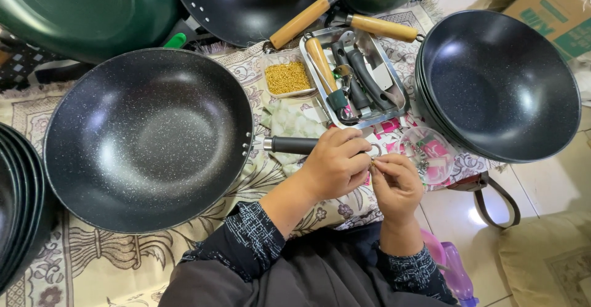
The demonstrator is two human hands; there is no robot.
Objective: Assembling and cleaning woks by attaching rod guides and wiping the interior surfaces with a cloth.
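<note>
My left hand (335, 162) is wrapped around a black pan handle (292, 145) with a metal collar at its free end, pointing toward a large speckled black wok (148, 137). My right hand (397, 184) touches the left one, its fingertips pinched on something small at the handle's near end; the item itself is hidden. Just beyond my hands stands a metal tray (397, 91) of wooden and black handles. Beside it sits a small tray of tiny gold-coloured screws (287, 77).
A stack of black woks (498, 85) stands at the right, another stack (15, 208) at the left edge, and green pans (80, 11) at the back. A clear plastic container (428, 153) lies right of my hands. A cardboard box (554, 8) is at the top right.
</note>
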